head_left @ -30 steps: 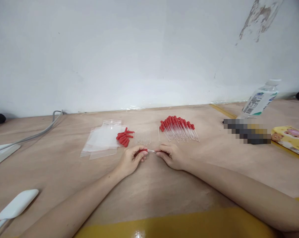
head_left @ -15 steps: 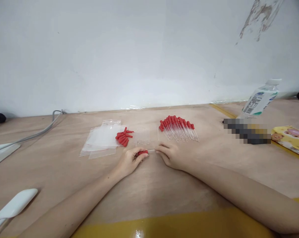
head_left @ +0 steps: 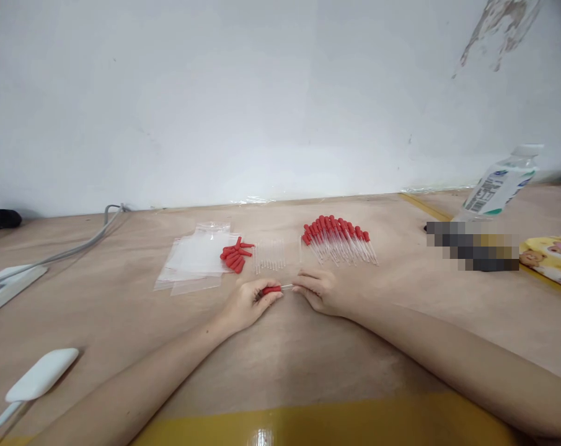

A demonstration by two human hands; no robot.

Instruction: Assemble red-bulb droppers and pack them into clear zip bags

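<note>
My left hand (head_left: 247, 303) pinches a red rubber bulb (head_left: 271, 289) low over the wooden table. My right hand (head_left: 321, 290) pinches the clear glass tube (head_left: 286, 286) that sticks out of that bulb, so both hands hold one dropper between them. Just beyond my left hand lie several loose red bulbs (head_left: 234, 256) and a row of bare glass tubes (head_left: 269, 256). Beyond my right hand sits a pile of finished droppers with red bulbs (head_left: 338, 239).
Clear zip bags (head_left: 194, 260) lie left of the loose bulbs. A power strip with a grey cable (head_left: 8, 282) and a white object (head_left: 41, 374) are at the left. A plastic bottle (head_left: 501, 183) and a yellow packet (head_left: 552, 257) stand at the right. A wall runs behind.
Both hands stay together on the dropper; they have barely shifted. The whole scene slid a little rightward as my head moved.
</note>
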